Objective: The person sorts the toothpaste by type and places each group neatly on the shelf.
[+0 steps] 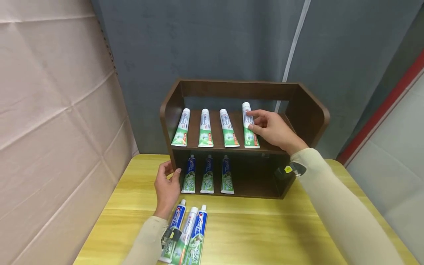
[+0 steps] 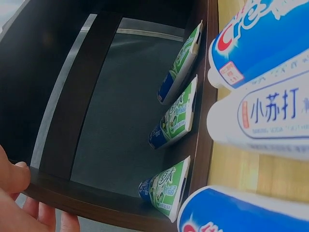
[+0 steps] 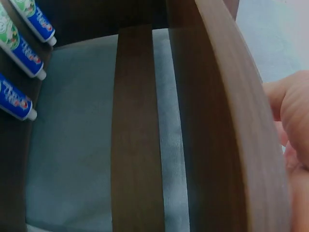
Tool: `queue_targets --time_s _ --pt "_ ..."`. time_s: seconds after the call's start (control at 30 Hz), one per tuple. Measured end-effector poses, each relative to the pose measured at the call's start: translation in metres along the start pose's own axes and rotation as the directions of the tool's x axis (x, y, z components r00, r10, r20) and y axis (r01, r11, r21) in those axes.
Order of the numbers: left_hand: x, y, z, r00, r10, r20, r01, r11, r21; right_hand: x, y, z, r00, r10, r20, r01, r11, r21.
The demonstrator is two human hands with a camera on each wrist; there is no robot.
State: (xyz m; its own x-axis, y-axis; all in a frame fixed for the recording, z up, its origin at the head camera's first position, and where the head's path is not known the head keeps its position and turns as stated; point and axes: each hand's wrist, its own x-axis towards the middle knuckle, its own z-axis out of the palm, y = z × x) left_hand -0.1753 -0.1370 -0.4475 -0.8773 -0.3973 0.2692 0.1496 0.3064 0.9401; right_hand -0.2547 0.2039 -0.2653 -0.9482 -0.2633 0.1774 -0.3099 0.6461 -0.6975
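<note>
On the upper board of the dark brown two-tier shelf (image 1: 218,148), my right hand (image 1: 273,127) pinches a white-and-green toothpaste tube (image 1: 250,138) between thumb and fingers. This tube is the rightmost of its row, cap pointing to the back. Three matching tubes, one of them a toothpaste tube (image 1: 205,129), lie spaced out to its left. My left hand (image 1: 168,187) grips the front edge of the shelf's left side panel, thumb inside and fingers outside in the left wrist view. The right wrist view shows part of the right hand (image 3: 294,116) above the upper board; the held tube is hidden there.
Three blue-and-green toothpaste tubes (image 1: 208,175) stand in the lower tier's left half. On the yellow wooden table (image 1: 251,232), two blue-and-green tubes (image 1: 198,230) and a white-and-green tube (image 1: 187,232) lie by the left forearm. A grey curtain (image 1: 212,44) hangs behind the shelf.
</note>
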Motion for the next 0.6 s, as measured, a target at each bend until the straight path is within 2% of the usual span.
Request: queue_targets --time_s 0.47,0.6 --pt "-0.0019 0.0012 -0.0011 1.000 -0.018 0.014 0.017 1.000 0.007 -0.0015 -0.0014 0.0032 0.998 -0.057 0.041 0.059 0.996 -0.064" --pt "-0.0023 0.0016 -0.0012 0.999 -0.024 0.025 0.024 1.000 0.000 -0.0016 -0.0019 0.0035 0.997 -0.073 0.029 0.076 0.990 -0.119"
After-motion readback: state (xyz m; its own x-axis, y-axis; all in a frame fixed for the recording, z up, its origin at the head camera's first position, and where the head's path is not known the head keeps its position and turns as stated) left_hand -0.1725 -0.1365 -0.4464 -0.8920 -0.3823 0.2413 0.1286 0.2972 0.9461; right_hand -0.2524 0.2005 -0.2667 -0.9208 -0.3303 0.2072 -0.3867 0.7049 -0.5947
